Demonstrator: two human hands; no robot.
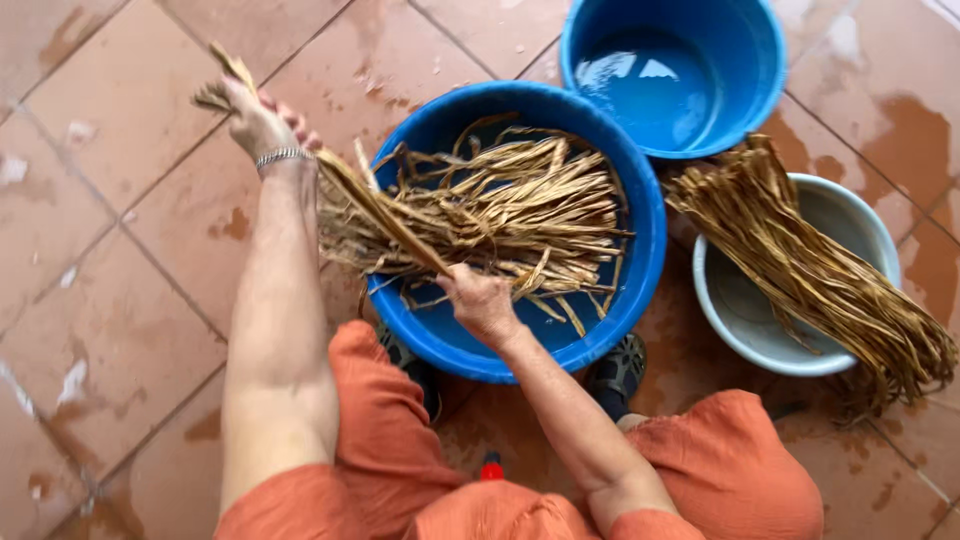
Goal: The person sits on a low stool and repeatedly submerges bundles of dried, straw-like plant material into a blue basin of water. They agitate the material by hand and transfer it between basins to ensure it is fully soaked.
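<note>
While crouching over a wet tiled floor (120, 260): left hand (262, 122) closed around one end of a long dried leaf strip (375, 210), right hand (480, 300) pinching the other end over a blue basin (640, 250) full of tangled strips. Beside it, a second blue basin (672, 75) with water, and a white bowl (850, 220) draped with a neat bundle (810, 270).
</note>
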